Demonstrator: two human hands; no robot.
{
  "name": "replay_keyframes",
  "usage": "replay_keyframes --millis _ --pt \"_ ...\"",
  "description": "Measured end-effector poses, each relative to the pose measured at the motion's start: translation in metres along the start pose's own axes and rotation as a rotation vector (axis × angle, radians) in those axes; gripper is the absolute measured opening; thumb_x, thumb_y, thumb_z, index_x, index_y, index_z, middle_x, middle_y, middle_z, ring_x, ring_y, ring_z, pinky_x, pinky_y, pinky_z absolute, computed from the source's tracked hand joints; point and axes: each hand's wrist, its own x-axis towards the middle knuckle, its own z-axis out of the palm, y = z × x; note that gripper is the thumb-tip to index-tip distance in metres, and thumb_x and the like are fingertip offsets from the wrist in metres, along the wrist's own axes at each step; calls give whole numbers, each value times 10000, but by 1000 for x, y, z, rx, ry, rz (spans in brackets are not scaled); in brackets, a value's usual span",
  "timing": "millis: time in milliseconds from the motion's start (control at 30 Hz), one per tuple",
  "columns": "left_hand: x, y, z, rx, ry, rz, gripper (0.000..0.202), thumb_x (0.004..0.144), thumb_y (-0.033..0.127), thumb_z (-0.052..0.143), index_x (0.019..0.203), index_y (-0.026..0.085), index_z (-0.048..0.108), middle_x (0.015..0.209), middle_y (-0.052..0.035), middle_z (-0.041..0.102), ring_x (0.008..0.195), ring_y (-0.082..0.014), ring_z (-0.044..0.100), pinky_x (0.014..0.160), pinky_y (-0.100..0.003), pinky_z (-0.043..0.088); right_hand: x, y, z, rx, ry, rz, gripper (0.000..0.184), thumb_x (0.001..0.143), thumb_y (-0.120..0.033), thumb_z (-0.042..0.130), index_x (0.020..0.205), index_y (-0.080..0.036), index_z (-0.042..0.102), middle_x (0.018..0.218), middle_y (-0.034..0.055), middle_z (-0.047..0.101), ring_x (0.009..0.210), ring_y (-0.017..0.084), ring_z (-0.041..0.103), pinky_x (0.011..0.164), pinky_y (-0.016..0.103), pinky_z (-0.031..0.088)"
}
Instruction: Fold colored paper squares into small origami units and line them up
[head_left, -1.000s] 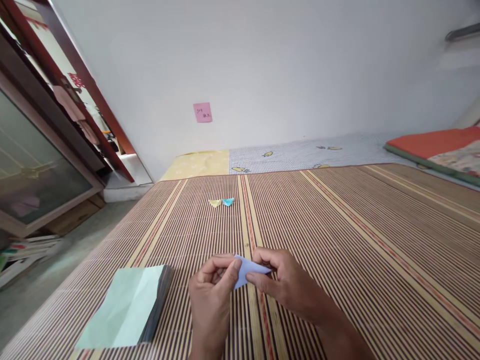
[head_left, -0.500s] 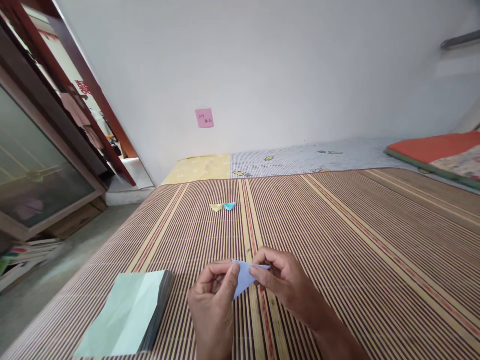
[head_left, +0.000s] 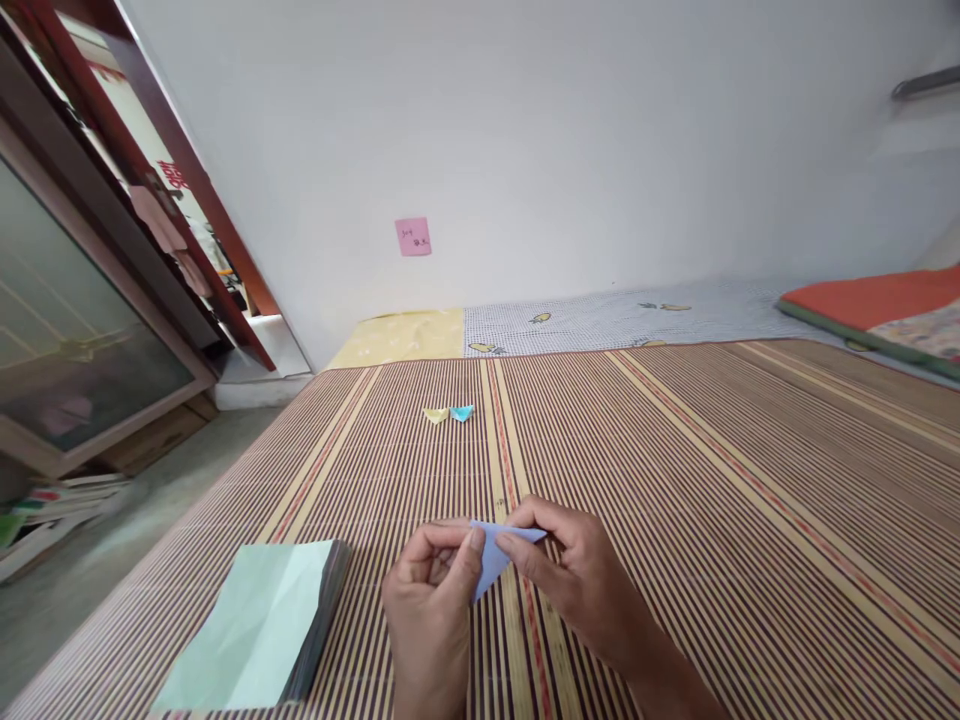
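Pinching a folded periwinkle paper (head_left: pixel 487 572) between two hands

Holding the paper in a pointed, triangle-like fold over the striped mat (head_left: pixel 675 500). Gripping its left side with the left hand (head_left: pixel 435 590), pressing the thumb against curled fingers, closing tight on the fold. Pinching its right part with the right hand (head_left: pixel 570 560), laying the thumb across the near face and curling the index finger behind the upper edge, grasping nothing but the paper. Aiming one sharp corner rightward, another down beside the left hand.

Seeing on the mat, left of the hands and apart from them, a thick paper stack (head_left: pixel 247 620) with a creased pale green top sheet. Spotting farther out, side by side, a small yellow folded piece (head_left: pixel 436 415) and a small blue folded piece (head_left: pixel 462 413). Finding past the mat a yellow cloth (head_left: pixel 409 338) beside a checked cloth (head_left: pixel 585 325).

Reading on the pink note (head_left: pixel 413 237) on the wall (head_left: pixel 600 130) two short handwritten lines, taking the upper as possibly "304", not making out the lower. Glimpsing red characters (head_left: pixel 172 175) by the doorway, too blurred for reading.
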Motion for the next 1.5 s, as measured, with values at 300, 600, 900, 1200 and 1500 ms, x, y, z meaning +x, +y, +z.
replay_keyframes --millis 300,600,900,1200,1500 --pt "3 -3 -2 -38 -47 -56 235 735 329 865 752 158 705 810 -45 742 753 -160 699 685 -228 553 0 2 -2 -68 -29 -30 232 967 -317 600 774 -188 604 672 -45 499 577 104 449 528 228 341" --pt "19 -4 -7 -99 -274 -360 260 660 326 900 726 124 751 659 -34 691 625 -129 600 618 -227 485 0 7 -9 -140 -29 48 212 878 -212 645 701 -200 530 638 -59 455 574 103 419 509 220 319" --pt "15 2 -3 -125 -275 -304 288 689 364 880 660 141 702 601 17 567 540 -89 451 528 -202 375 3 6 -8 38 38 83 300 987 -362 569 749 -186 615 631 -43 476 556 110 425 517 244 331" --pt "11 2 -1 -228 -224 -258 249 756 317 852 673 144 693 595 33 542 580 -86 482 590 -184 438 3 10 5 261 -10 185 239 953 -367 634 810 -175 638 711 -19 592 645 125 561 605 239 454" --pt "19 -1 -4 -437 -2 -418 117 745 99 831 708 93 720 637 -2 628 538 -71 571 509 -138 515 -1 14 15 115 -124 158 142 884 -182 659 746 -176 622 688 -33 557 647 123 518 601 244 406"
